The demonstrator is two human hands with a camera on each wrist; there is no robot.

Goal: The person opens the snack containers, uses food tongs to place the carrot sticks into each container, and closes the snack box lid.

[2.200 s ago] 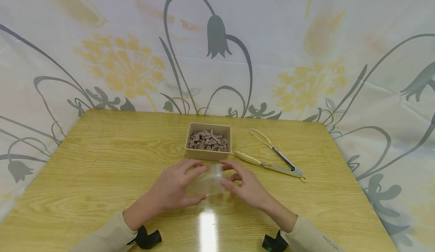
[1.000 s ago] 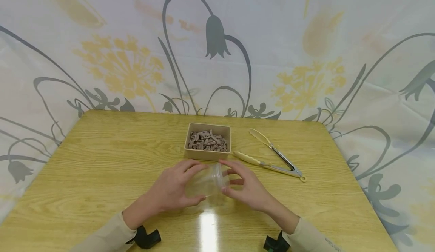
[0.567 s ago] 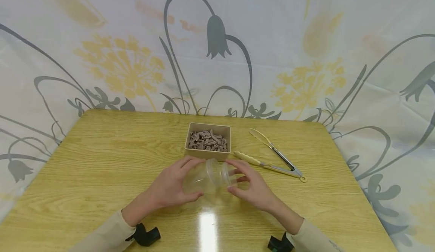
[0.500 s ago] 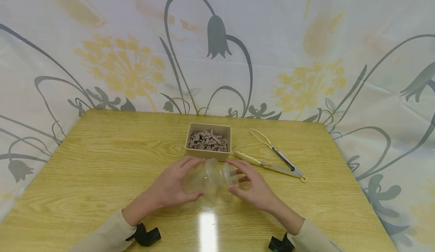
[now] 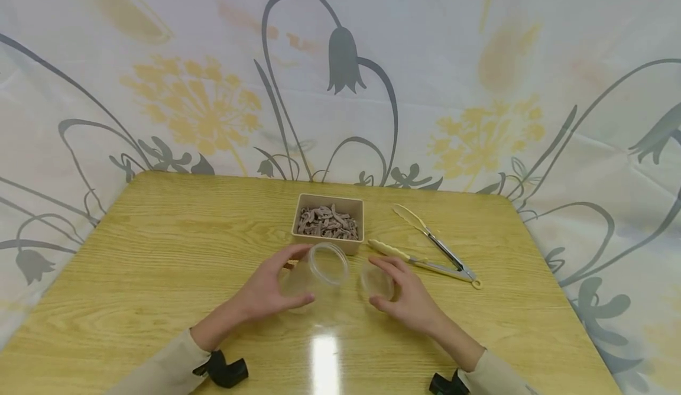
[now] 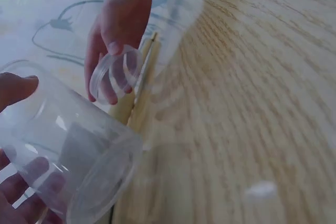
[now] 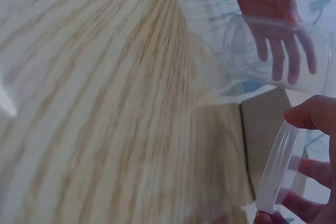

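Observation:
My left hand [image 5: 268, 285] grips a clear plastic jar [image 5: 314, 274] around its side; the jar's open mouth tilts up and to the right in the head view. A clear round lid [image 5: 376, 281] is pinched by its edge between the thumb and fingers of my right hand [image 5: 407, 294]. Jar and lid are apart, with a small gap between them. In the left wrist view the lid [image 6: 115, 74] stands on edge beyond the jar [image 6: 79, 145]. The right wrist view shows the lid [image 7: 278, 166] edge-on, with the left hand's fingers visible through the jar [image 7: 283, 56].
Just behind the jar stands a beige rectangular box [image 5: 303, 243] holding greyish-brown strips [image 5: 328, 222]. Tongs [image 5: 447, 253] with cream tips lie spread to the right of it. All rest on a wooden table [image 5: 175, 247] against a flower-patterned cloth [image 5: 213, 22].
The lid has come off the jar. My right hand has moved right with the lid, while my left hand has tipped the jar's mouth upward. The box and tongs have stayed put.

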